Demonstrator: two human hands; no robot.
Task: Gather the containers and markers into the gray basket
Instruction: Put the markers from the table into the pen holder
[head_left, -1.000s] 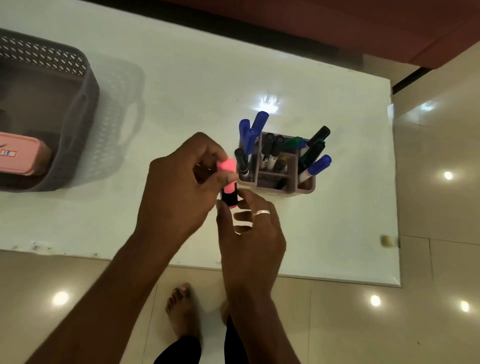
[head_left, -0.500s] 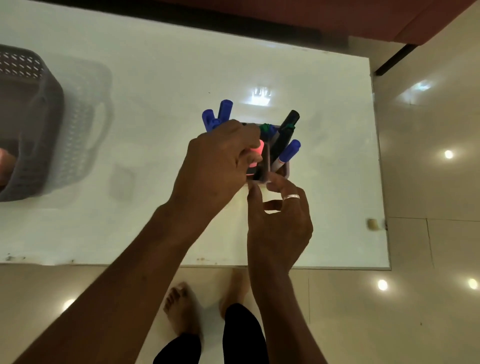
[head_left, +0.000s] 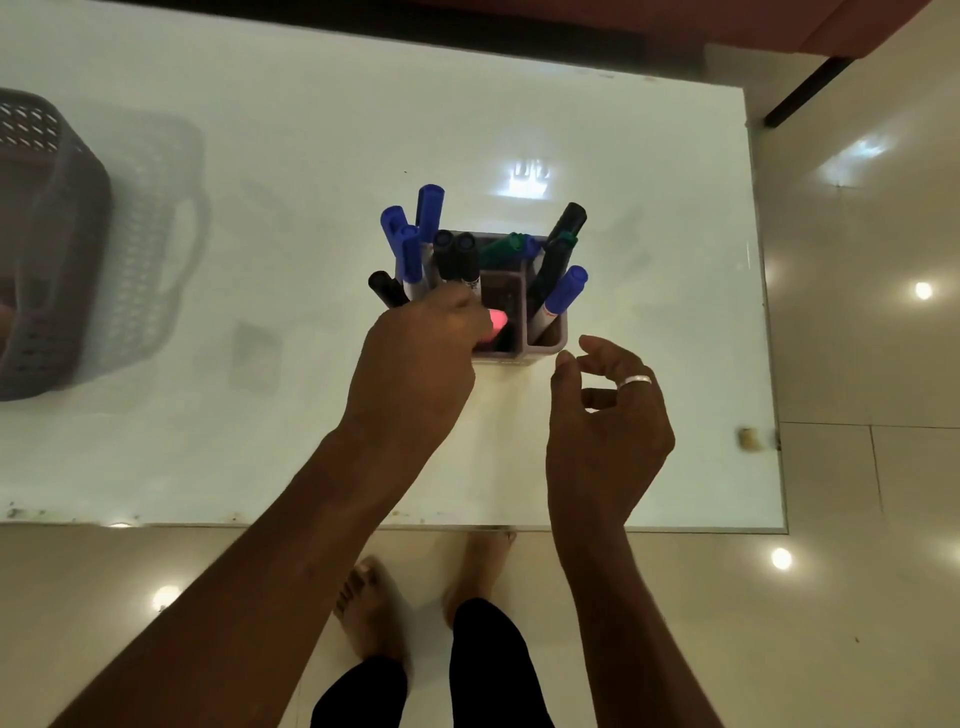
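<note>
A mauve pen holder (head_left: 545, 349) stands on the white table (head_left: 291, 156), packed with several blue, black and green markers (head_left: 429, 208). My left hand (head_left: 415, 364) is at its near-left corner, fingers closed on a pink highlighter (head_left: 497, 321) whose lower end is down in a front compartment. My right hand (head_left: 608, 426) hovers just right of the holder, near its front, fingers apart and holding nothing; a ring sits on one finger. The gray basket (head_left: 57, 249) is at the far left, cut off by the frame edge.
The table's near edge (head_left: 363, 525) runs just below my wrists, and its right edge lies close beyond the holder. My bare feet (head_left: 374, 608) stand on glossy tiled floor below. A small tan object (head_left: 748, 437) sits at the table's right corner.
My left hand has carried the pink highlighter over to the holder and lowered it into a front compartment. My right hand let go and drew back to the right, fingers apart.
</note>
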